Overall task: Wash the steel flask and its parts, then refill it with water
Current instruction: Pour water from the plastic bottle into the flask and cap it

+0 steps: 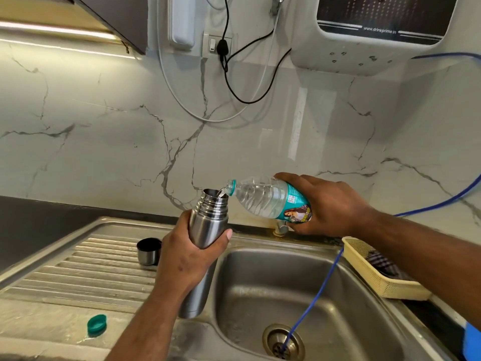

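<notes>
Open steel flask (208,225) leans slightly, nearly upright; its steel cup (148,252) stands just left, seemingly mouth-up.

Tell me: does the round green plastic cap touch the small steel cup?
Apart. The head view shows ribbed drainboard between the round green plastic cap and the small steel cup.

In front of you rises a glossy wall (104,131) of white stone with grey veins. At the top left you see a dark cabinet (122,14) with a warm light strip (52,28) under it. A black plug (222,46) sits in the wall socket, and its cable (234,92) hangs in a loop. At the top right hangs a white box, probably a water purifier (351,61). Below, the dark tabletop (26,225) carries a steel sink (247,282) with a ribbed drainboard (91,264). A yellow basket (369,277) stands at its right side.
</notes>
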The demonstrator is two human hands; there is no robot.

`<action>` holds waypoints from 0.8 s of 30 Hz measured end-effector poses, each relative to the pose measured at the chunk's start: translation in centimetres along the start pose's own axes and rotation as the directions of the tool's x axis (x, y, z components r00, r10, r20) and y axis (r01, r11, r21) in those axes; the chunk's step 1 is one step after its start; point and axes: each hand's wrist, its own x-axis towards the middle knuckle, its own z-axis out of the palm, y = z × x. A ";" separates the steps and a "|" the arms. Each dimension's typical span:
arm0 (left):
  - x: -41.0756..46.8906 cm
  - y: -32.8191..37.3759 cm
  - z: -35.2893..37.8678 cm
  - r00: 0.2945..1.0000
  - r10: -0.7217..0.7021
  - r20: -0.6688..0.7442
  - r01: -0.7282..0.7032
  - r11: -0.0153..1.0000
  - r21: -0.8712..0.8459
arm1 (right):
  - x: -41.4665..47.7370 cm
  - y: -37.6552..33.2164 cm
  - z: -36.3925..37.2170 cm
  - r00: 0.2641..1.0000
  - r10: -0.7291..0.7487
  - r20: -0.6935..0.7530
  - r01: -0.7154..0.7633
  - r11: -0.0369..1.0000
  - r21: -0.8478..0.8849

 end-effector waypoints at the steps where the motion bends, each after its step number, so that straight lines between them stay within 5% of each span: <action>1: 0.0 0.0 0.0 1.000 0.002 0.000 -0.002 1.000 -0.004 | 0.0 0.1 0.0 1.000 0.000 0.002 0.000 1.000 0.000; 24: 0.0 0.0 0.1 1.000 0.023 -0.009 -0.024 0.999 -0.049 | 0.8 0.1 -0.1 0.999 -0.037 0.012 0.038 0.999 -0.018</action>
